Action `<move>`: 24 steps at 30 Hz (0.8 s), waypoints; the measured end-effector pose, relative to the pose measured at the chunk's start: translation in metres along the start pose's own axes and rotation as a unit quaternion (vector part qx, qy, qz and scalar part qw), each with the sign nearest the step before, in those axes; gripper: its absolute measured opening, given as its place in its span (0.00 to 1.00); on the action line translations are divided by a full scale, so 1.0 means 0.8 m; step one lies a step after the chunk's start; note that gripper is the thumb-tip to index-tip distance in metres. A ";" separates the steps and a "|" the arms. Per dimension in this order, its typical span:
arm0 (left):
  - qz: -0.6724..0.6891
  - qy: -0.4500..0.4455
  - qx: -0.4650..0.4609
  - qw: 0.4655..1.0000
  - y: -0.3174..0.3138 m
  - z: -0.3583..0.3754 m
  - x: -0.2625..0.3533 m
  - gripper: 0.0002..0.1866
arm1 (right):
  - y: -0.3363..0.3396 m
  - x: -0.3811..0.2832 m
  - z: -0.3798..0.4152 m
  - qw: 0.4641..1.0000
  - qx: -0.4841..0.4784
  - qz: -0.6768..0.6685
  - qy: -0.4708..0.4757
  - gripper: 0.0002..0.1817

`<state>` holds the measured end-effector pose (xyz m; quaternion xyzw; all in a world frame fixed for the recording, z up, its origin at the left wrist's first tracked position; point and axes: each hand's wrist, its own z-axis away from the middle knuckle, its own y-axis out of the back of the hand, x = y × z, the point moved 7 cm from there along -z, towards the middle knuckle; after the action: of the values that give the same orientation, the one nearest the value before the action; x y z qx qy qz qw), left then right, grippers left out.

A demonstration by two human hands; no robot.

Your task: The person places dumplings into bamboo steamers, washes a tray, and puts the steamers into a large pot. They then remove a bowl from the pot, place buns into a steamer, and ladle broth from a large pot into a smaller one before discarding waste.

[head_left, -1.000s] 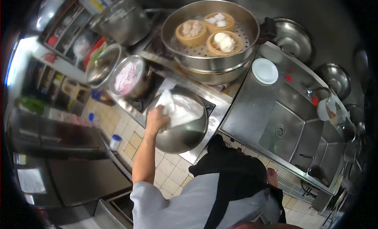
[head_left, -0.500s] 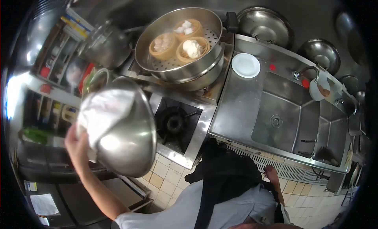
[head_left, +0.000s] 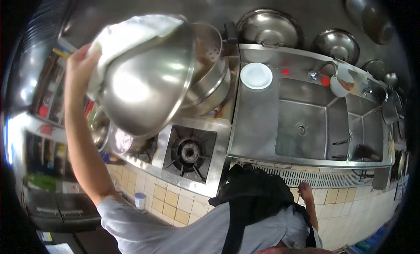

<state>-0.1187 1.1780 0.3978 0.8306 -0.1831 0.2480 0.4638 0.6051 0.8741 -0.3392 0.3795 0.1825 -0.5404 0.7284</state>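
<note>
My left hand [head_left: 83, 64] is closed on a white cloth [head_left: 131, 33], which lies against the far side of a large domed steel lid [head_left: 146, 81]. The lid is raised and tilted in front of the steel steamer pot [head_left: 208, 85], hiding most of it. Only the pot's right side and part of its perforated tray [head_left: 213, 48] show; the bamboo baskets are out of sight. My right hand [head_left: 305, 191] hangs low beside my body near the sink's front edge, its fingers curled, and what it holds, if anything, is too small to make out.
A gas burner [head_left: 189, 152] lies below the lid. To the right, a white plate [head_left: 256, 76] rests on the steel counter beside the sink [head_left: 302, 123]. Steel woks [head_left: 269, 29] lean along the back wall. Shelves stand at the far left.
My left hand has moved up with the cloth and lid, which now cover the steamer's left part and its baskets from view. The view has shifted to the right. My right hand still hangs low.
</note>
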 end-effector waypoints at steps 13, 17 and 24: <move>-0.124 -0.049 -0.105 0.985 -0.192 -0.167 -0.032 0.26 | -0.075 0.121 0.156 0.967 0.105 -0.157 -0.172 0.22; -0.106 -0.056 -0.130 0.984 -0.211 -0.178 -0.038 0.26 | -0.090 0.105 0.160 0.970 0.110 -0.137 -0.165 0.22; -0.111 -0.066 -0.124 0.984 -0.217 -0.193 -0.041 0.25 | -0.092 0.106 0.142 0.961 0.136 -0.197 -0.137 0.23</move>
<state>-0.0900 1.4012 0.3295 0.7963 -0.1494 0.1153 0.5747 0.5502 0.7244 -0.3489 0.3543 0.0771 -0.7395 0.5671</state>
